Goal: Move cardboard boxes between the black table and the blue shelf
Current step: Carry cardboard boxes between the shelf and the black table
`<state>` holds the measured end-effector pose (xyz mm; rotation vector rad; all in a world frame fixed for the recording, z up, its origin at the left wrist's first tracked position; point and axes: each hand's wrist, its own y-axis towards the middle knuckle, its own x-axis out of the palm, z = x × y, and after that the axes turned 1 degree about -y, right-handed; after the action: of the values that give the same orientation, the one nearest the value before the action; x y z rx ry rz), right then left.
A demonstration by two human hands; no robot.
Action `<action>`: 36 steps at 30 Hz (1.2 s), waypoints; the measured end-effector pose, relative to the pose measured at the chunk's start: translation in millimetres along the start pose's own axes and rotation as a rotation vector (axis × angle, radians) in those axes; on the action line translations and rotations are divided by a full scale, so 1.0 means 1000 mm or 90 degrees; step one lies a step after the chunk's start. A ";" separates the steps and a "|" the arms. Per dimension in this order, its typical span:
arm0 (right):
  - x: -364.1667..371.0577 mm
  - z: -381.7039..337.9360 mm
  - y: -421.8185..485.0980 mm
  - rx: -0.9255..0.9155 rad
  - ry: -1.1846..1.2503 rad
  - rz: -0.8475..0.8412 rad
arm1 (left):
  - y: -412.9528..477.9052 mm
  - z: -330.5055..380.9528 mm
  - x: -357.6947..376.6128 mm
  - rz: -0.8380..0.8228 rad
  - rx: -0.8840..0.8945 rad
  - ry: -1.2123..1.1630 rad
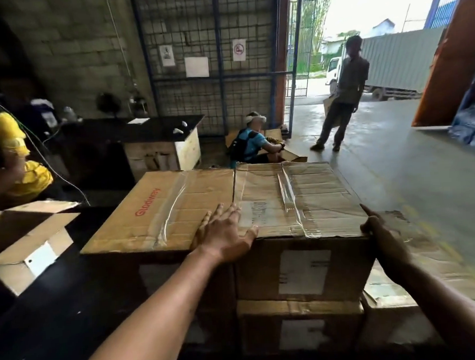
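The left hand is lying flat, fingers spread, across the seam between a smooth brown box and the creased, taped cardboard box beside the black table. The right hand is touching its right corner; its fingers are too dark to tell.

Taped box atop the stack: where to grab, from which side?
Take the taped box from the near side, by its near corners, probably: the printed box butts its left face, leaving no gap. The right hand is at the near right corner, the left hand flat on top.
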<state>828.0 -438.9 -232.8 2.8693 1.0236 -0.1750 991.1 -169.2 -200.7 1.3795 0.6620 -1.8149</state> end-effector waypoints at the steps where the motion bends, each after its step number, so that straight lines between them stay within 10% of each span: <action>1: 0.000 -0.004 -0.001 -0.002 -0.004 -0.001 | -0.001 0.000 -0.001 0.007 0.004 -0.003; 17: -0.033 -0.041 -0.140 0.032 -0.269 0.140 | -0.029 0.018 -0.008 0.105 0.274 -0.020; 27: -0.167 -0.078 -0.423 0.062 -0.363 0.385 | -0.239 0.245 0.023 -0.271 0.645 -0.438; 36: -0.266 -0.106 -0.793 0.161 -0.435 0.760 | -0.591 0.380 0.013 -0.529 0.977 -0.505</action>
<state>128.6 19.6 -128.3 2.6910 -0.8483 -1.0695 294.3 -119.5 -126.5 0.8785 -0.9920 -3.5125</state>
